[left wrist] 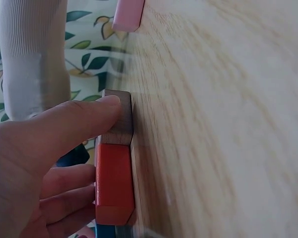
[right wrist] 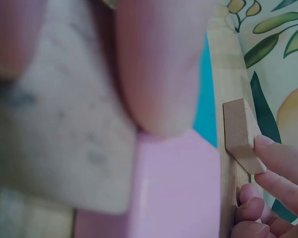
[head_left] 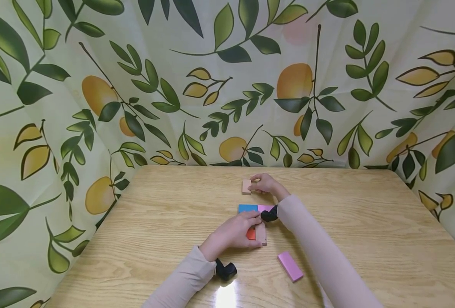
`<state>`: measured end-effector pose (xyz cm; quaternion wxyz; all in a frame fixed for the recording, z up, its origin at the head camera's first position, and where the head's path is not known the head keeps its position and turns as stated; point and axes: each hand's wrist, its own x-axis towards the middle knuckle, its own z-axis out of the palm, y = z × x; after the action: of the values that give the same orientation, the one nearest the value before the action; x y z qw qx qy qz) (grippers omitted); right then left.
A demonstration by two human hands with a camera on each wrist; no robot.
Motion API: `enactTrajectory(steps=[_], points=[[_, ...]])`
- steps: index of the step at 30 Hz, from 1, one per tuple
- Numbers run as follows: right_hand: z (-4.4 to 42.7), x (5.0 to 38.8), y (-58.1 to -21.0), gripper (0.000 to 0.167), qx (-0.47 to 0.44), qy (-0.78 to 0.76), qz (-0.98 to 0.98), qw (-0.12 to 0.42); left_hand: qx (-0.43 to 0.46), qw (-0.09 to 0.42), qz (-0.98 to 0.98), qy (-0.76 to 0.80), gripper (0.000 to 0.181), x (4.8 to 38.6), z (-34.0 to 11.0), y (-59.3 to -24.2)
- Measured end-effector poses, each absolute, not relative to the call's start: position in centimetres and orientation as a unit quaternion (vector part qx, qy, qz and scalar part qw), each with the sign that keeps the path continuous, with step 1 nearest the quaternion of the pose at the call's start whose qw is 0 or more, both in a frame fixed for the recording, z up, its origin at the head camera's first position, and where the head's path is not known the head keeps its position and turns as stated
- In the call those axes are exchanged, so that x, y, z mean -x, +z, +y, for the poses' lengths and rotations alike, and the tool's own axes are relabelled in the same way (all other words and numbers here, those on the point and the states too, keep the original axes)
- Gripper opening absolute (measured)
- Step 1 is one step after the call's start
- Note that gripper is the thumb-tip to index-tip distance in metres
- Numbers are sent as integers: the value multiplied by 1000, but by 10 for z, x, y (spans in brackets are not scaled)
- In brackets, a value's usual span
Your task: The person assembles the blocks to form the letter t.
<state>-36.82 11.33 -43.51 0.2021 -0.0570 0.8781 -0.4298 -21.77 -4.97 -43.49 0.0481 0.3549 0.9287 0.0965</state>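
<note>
Here, a small tan block lies toward the far side of the table, just left of the right hand. Two of that hand's fingertips touch the block's right side, a narrow gap between them; whether they pinch it, I cannot tell. Nearer the person, the left hand holds a brown block lengthwise, thumb against its near end and fingertips toward its far end. Against the brown block's left side sits a red block, partly under the hand. Just beyond these, a blue block and a pink block lie side by side. Another pink bar lies apart, nearer and to the right. A leaf-and-fruit patterned cloth hangs behind the wood-grain table.
</note>
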Motion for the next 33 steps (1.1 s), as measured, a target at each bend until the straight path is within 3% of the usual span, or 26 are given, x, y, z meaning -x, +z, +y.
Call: enactTrajectory(steps=[33], points=[[120,362,-433,51,49,-411,883,221,-361,47,927,95,68,217,-50,-433]])
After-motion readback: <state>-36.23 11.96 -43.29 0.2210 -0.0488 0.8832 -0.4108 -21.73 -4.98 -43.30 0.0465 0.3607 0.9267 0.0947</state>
